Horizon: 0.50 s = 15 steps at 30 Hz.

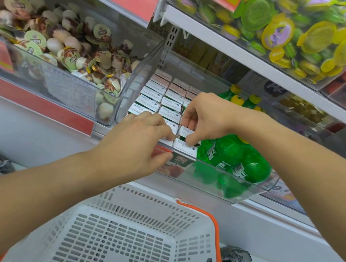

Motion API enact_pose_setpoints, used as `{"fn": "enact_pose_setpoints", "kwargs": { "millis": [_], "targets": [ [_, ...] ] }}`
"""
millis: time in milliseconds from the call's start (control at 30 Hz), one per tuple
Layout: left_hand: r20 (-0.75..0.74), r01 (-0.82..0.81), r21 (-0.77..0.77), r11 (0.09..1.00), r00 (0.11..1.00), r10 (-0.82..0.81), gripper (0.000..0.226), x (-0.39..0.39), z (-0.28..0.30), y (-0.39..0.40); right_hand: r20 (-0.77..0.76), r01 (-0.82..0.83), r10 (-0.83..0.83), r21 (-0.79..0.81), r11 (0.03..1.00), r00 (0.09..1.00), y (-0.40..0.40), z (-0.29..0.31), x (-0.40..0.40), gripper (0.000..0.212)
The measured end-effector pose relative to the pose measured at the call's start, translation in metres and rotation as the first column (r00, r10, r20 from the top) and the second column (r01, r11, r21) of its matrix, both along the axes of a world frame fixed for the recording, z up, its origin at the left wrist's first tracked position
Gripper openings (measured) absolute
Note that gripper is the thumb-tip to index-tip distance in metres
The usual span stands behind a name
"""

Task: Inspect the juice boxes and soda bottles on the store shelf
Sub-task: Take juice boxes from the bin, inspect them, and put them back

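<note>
Several rows of small juice boxes [153, 94] with white tops stand packed in a clear plastic shelf bin [245, 191]. Green soda bottles [233, 157] with yellow caps lie beside them on the right in the same bin. My left hand [137, 146] grips the front juice box [184, 148] at the bin's front wall, thumb low on the box's face, fingers over the top. My right hand [207, 115] reaches in from the right and pinches the top of a juice box just behind the front one. The front row's left boxes are hidden by my left hand.
A white shopping basket [101, 213] with an orange handle sits below the shelf. A clear bin of round-lidded snack cups [68, 52] stands to the left. Above right is a bin of green and yellow packs [305, 36]. My shoes [236, 261] are on the floor.
</note>
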<state>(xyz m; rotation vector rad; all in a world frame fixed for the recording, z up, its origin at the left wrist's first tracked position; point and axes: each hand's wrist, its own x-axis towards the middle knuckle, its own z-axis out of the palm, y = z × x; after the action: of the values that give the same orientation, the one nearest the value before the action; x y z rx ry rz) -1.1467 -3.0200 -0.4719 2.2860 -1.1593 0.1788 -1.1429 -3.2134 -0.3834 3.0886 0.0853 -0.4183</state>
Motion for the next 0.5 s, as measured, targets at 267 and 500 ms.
{"fn": "enact_pose_setpoints", "kwargs": {
  "millis": [267,500],
  "targets": [
    [-0.035,0.005,-0.111,0.994,0.999,-0.009,0.054,-0.002,-0.007,0.004,0.353,-0.050,-0.059,0.291,0.955,0.934,-0.004,0.033,-0.041,0.039],
    [-0.145,0.034,-0.495,0.868,0.982,-0.121,0.059,-0.028,0.015,-0.001,0.672,-0.373,-0.182,0.593,0.714,0.718,0.013,0.019,-0.113,0.043]
  ]
}}
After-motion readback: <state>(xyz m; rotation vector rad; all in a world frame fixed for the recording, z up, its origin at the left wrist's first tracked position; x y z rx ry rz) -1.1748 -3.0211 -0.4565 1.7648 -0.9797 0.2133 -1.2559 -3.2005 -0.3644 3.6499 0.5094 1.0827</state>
